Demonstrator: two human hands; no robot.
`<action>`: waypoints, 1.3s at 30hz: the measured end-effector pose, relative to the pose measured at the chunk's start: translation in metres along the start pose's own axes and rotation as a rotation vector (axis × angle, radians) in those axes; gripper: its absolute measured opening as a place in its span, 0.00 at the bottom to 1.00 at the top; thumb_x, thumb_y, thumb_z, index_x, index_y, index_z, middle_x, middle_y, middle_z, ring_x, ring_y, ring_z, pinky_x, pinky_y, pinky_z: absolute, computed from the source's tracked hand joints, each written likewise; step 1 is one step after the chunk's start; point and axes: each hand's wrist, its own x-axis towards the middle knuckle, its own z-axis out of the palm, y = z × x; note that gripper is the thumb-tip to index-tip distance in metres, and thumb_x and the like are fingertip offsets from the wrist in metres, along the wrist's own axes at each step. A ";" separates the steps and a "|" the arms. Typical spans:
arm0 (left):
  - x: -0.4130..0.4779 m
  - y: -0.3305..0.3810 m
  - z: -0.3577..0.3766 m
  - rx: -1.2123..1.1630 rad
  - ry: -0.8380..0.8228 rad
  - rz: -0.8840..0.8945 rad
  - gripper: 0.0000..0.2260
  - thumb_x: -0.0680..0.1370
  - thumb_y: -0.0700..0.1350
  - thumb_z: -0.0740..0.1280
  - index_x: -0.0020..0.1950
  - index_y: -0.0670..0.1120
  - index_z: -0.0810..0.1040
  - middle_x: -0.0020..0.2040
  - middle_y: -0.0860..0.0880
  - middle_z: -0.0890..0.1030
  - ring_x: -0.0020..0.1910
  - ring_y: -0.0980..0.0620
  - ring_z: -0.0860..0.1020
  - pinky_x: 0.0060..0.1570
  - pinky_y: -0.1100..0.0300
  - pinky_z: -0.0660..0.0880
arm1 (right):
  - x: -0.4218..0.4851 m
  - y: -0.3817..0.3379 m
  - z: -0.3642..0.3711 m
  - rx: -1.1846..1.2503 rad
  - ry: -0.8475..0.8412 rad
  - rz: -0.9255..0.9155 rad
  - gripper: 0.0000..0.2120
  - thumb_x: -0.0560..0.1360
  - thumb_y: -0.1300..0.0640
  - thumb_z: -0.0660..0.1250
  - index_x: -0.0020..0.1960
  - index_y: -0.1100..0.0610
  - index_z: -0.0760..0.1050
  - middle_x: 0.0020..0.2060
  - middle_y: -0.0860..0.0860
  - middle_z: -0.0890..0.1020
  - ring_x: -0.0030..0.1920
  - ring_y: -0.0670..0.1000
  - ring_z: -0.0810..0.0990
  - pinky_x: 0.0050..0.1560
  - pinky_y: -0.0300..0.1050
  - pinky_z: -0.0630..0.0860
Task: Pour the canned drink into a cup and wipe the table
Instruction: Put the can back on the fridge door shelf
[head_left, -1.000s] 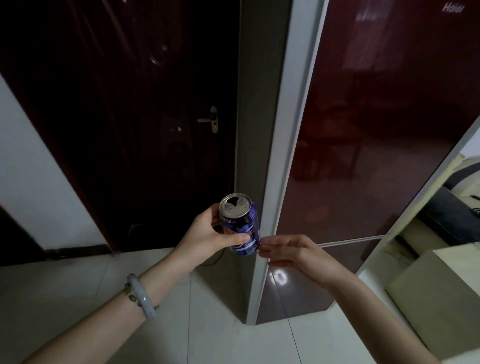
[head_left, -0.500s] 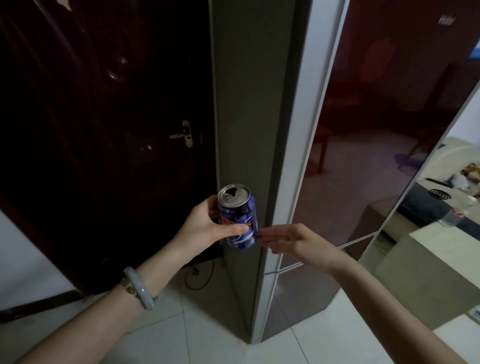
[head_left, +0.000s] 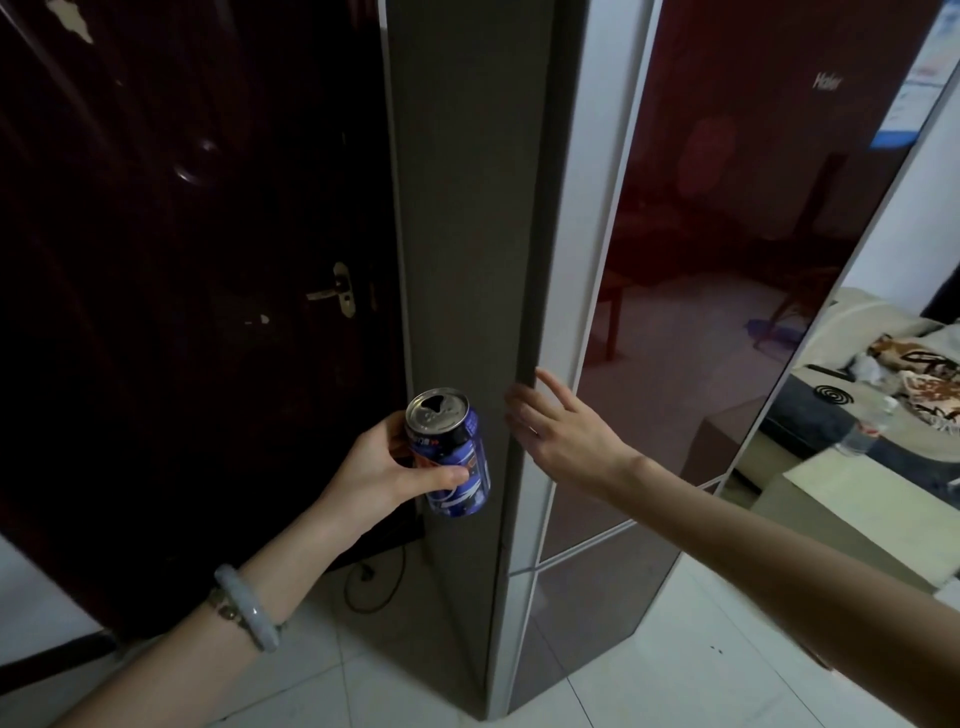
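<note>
My left hand (head_left: 382, 470) grips a blue drink can (head_left: 457, 465) at chest height; the can's top is open and it leans slightly to the left. A pale bangle sits on that wrist. My right hand (head_left: 558, 431) is open with straight fingers, its fingertips at the left edge of the dark red fridge door (head_left: 727, 260). The can and my right hand are apart. No cup is in view.
The fridge's grey side panel (head_left: 457, 234) stands straight ahead. A dark wooden door (head_left: 182, 260) with a brass handle (head_left: 337, 291) is on the left. At right are a pale table (head_left: 857, 499), a plastic bottle (head_left: 865, 428) and a sofa. White floor tiles below.
My right hand has left the can's lower side and risen to the fridge door's edge with fingers spread. The view has swung right and closer to the fridge.
</note>
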 end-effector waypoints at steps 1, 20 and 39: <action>0.001 -0.001 0.000 -0.002 -0.004 -0.006 0.35 0.54 0.48 0.79 0.60 0.45 0.76 0.54 0.48 0.83 0.53 0.53 0.81 0.49 0.64 0.77 | 0.000 0.003 0.000 -0.026 -0.020 -0.002 0.15 0.68 0.61 0.68 0.55 0.59 0.81 0.54 0.58 0.81 0.64 0.59 0.74 0.74 0.61 0.45; -0.004 0.002 0.012 0.017 -0.046 0.022 0.33 0.54 0.48 0.79 0.58 0.46 0.77 0.53 0.49 0.83 0.53 0.53 0.81 0.49 0.63 0.77 | 0.023 -0.009 -0.036 -0.195 -0.348 0.021 0.16 0.76 0.59 0.56 0.58 0.55 0.78 0.60 0.54 0.78 0.68 0.58 0.67 0.71 0.63 0.41; 0.002 0.005 0.095 0.029 -0.414 0.040 0.33 0.55 0.49 0.80 0.58 0.46 0.78 0.53 0.48 0.83 0.54 0.50 0.81 0.56 0.53 0.75 | -0.195 -0.033 -0.087 -0.123 -0.233 0.268 0.16 0.75 0.60 0.59 0.61 0.57 0.76 0.65 0.56 0.75 0.71 0.57 0.65 0.75 0.57 0.46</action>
